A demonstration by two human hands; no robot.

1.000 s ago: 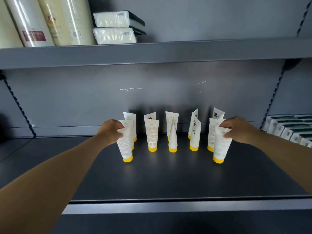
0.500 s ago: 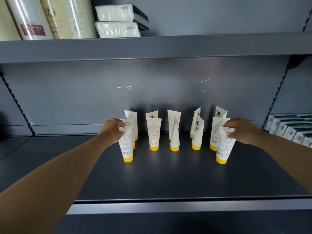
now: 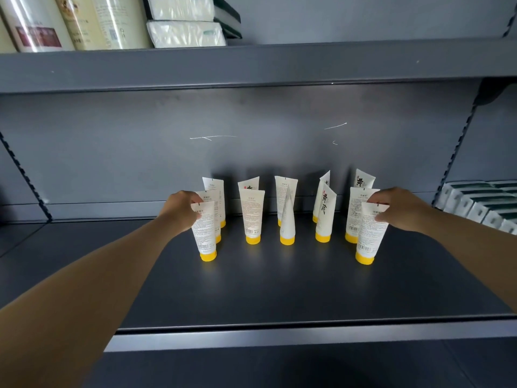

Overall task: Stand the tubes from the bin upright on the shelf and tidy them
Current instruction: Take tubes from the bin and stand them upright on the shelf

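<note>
Several white tubes with yellow caps stand cap-down on the dark grey shelf (image 3: pixel 279 298), in rows toward the back wall. My left hand (image 3: pixel 181 211) grips the top of the front left tube (image 3: pixel 204 233), which stands upright on its cap. My right hand (image 3: pixel 397 208) pinches the top edge of the front right tube (image 3: pixel 369 236), which also stands on its cap and leans slightly. Between them stand a middle tube (image 3: pixel 253 217), a narrow edge-on tube (image 3: pixel 287 222) and a tube with black characters (image 3: pixel 326 217). The bin is out of view.
Stacked green-and-white boxes (image 3: pixel 481 203) sit at the shelf's right end. The upper shelf (image 3: pixel 251 65) overhangs, carrying tall cream packages (image 3: pixel 84 21) and wrapped white packs (image 3: pixel 184 23). The shelf's front lip (image 3: pixel 307 336) runs across the bottom.
Both hands stay on their front tubes, which have barely shifted on the shelf. The view has tilted slightly downward.
</note>
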